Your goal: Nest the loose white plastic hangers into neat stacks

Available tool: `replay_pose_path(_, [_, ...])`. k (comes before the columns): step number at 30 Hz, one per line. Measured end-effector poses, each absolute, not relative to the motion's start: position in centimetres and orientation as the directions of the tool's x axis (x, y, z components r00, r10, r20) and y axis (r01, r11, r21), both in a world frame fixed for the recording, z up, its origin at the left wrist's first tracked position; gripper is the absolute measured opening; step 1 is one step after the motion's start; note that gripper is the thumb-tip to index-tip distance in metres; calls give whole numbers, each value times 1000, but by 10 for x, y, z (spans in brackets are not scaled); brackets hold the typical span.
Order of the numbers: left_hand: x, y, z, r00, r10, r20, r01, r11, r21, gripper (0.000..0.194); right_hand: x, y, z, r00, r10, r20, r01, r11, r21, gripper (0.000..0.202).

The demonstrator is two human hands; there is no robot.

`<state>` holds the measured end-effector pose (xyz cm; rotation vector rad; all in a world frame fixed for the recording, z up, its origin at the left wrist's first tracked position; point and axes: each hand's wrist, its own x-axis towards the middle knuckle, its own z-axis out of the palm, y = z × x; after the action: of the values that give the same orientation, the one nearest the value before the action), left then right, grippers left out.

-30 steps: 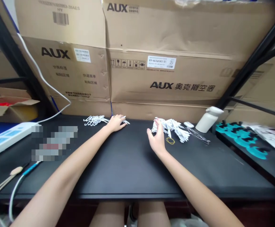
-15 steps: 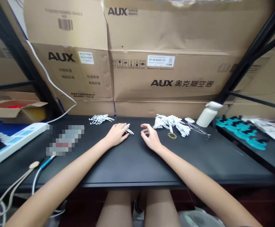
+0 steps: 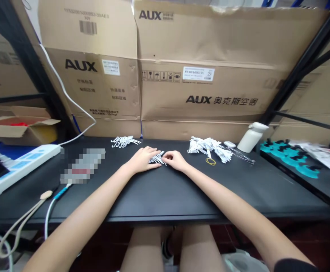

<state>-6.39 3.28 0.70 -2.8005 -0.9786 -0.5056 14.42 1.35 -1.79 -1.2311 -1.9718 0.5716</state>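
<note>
My left hand (image 3: pixel 142 160) rests on the black table with its fingers curled around a small bunch of white hooks (image 3: pixel 157 158), thin sticks whose far ends the fingers partly hide. Close on the right, my right hand (image 3: pixel 176 160) is closed in a pinch at the bunch's right-hand ends, on what looks like one white hook. Behind my left hand lies a loose group of white hooks (image 3: pixel 123 141) with their curved ends to the left. A larger heap of white hooks (image 3: pixel 206 146) is right of my right hand, with a yellow rubber band (image 3: pixel 210 161) in front.
A white bottle (image 3: pixel 252 136) and a pair of glasses (image 3: pixel 240 154) stand or lie back right, near teal parts (image 3: pixel 289 155). On the left are a power strip (image 3: pixel 25 166), a pixelated object (image 3: pixel 82 166) with a cable, and an open carton (image 3: pixel 23 124). Cardboard (image 3: pixel 165 98) walls the back.
My right hand has moved left to meet the bunch at my left hand, and its fingers have closed. More white hooks show between the hands. The view has shifted slightly.
</note>
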Motion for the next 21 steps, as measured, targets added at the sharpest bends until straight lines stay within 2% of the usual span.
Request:
replay_pose_path(3, [-62, 31, 5, 726, 595, 346, 656, -750, -87, 63, 141, 8, -17, -273, 884, 380, 685, 456, -568, 12])
replay_pose_path(6, [-59, 30, 4, 720, 596, 355, 672, -728, -140, 65, 139, 0, -14, -288, 869, 402, 815, 443, -373, 9])
replay_pose_path(9, [-56, 28, 5, 707, 606, 366, 691, -703, -169, 67, 137, -4, -13, -316, 868, 383, 856, 435, -279, 12])
replay_pose_path(16, [-57, 32, 1, 706, 604, 370, 695, -691, -199, 61, 150, -2, -15, -406, 809, 425, 831, 521, -197, 17])
replay_pose_path(21, [-57, 31, 2, 714, 598, 364, 685, -703, -189, 66, 165, 3, -13, -479, 766, 428, 734, 617, -282, 17])
